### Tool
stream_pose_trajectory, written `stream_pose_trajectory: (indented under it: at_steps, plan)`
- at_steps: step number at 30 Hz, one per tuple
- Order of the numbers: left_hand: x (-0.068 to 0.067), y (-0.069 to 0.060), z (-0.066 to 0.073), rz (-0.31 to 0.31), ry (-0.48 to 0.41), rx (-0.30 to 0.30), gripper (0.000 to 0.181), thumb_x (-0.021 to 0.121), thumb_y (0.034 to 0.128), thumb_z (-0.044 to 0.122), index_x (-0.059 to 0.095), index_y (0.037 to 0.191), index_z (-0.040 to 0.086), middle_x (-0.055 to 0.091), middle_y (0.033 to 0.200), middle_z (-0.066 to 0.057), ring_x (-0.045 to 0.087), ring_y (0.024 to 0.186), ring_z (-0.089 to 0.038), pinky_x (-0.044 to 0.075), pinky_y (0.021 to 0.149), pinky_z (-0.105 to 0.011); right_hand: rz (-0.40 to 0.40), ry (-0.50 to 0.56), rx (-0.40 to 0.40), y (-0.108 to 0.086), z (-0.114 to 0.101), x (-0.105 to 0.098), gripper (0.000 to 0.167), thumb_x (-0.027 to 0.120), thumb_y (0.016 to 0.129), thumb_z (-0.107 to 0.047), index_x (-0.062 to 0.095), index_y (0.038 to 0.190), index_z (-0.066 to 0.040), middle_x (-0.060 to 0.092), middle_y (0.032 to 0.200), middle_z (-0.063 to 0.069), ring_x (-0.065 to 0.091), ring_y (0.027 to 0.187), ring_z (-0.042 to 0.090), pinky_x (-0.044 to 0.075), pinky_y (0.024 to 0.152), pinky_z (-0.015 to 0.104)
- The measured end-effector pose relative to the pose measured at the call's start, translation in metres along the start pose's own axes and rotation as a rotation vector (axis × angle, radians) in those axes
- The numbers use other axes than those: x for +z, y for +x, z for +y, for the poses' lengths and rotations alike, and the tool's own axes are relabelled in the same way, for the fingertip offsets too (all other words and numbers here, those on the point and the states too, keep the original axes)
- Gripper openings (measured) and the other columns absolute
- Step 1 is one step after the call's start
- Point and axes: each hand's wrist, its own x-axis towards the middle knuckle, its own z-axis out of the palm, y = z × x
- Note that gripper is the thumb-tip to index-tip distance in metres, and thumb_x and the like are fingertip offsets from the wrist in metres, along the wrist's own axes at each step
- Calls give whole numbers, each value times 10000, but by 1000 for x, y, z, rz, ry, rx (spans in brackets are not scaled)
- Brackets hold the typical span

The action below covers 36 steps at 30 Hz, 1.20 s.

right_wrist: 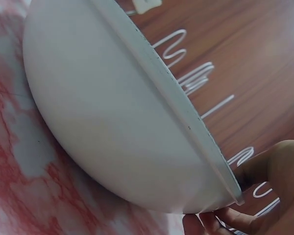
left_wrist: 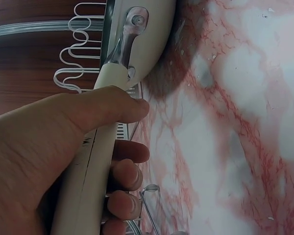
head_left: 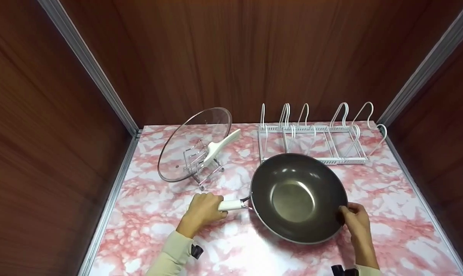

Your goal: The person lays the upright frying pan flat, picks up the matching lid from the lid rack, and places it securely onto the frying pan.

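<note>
Pan (head_left: 293, 199): held over the bench (head_left: 139, 234), in front of the rack (head_left: 333, 161); the head view shows its dark inside, the wrist views its pale outer wall (right_wrist: 122, 112)
Left hand (head_left: 204, 209): wrapped round the handle (head_left: 230, 205), whose rivet (left_wrist: 137, 20) only the left wrist view shows
Right hand (head_left: 356, 222): pinching the rim (right_wrist: 191, 125), fingertips (right_wrist: 192, 225) seen underneath from its wrist
Lid (head_left: 191, 138): propped on a stand (head_left: 210, 175)

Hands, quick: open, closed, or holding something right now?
Left hand: closed, holding the handle of the pan.
Right hand: closed, holding the pan opposite the handle.
</note>
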Motion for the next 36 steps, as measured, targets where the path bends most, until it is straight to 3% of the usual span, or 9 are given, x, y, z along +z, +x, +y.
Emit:
stream_pose_trajectory:
  at_steps: [8,13,19,23,29,36]
  plan:
    - [-2,-1,-1,9,-20,13,374,834,778,405,539,704,186,505,602,46,498,531,-193,398,500,-387,56,-48,-21,1,-8,-4,391,583,1028,-160,536,1357,46,588,1254,137,549,823,-26,487,734,145]
    - [-3,0,-1,18,-42,11,398,838,791,466,556,736,190,502,610,57,475,534,-173,380,499,-370,81,-43,-46,2,-17,-5,383,579,1034,-175,553,1360,25,579,1324,130,547,852,-59,489,733,129]
    - [-7,1,-2,8,-91,-4,384,810,816,528,629,802,190,601,655,43,522,557,-166,409,517,-369,151,-93,-90,4,-23,-3,354,591,1020,-188,617,1318,1,658,1239,90,536,833,-110,469,731,109]
    - [-9,2,-5,6,-107,-15,414,783,848,581,644,802,194,628,670,44,540,569,-164,434,534,-373,198,-118,-113,6,-30,-1,319,597,1005,-186,663,1267,-17,668,1092,2,532,848,-44,448,731,128]
    - [-11,3,-8,-5,-121,-29,431,736,891,606,654,796,194,634,676,37,556,578,-181,439,528,-387,213,-124,-147,6,-40,3,284,622,994,-199,697,1215,-36,673,998,-74,539,842,-29,442,743,148]
    - [-14,4,-11,-1,-151,-51,425,703,934,580,715,863,161,701,744,-17,649,636,-243,499,559,-423,214,-140,-235,7,-49,12,238,646,991,-174,725,1165,-33,714,972,-40,538,806,-85,436,732,123]
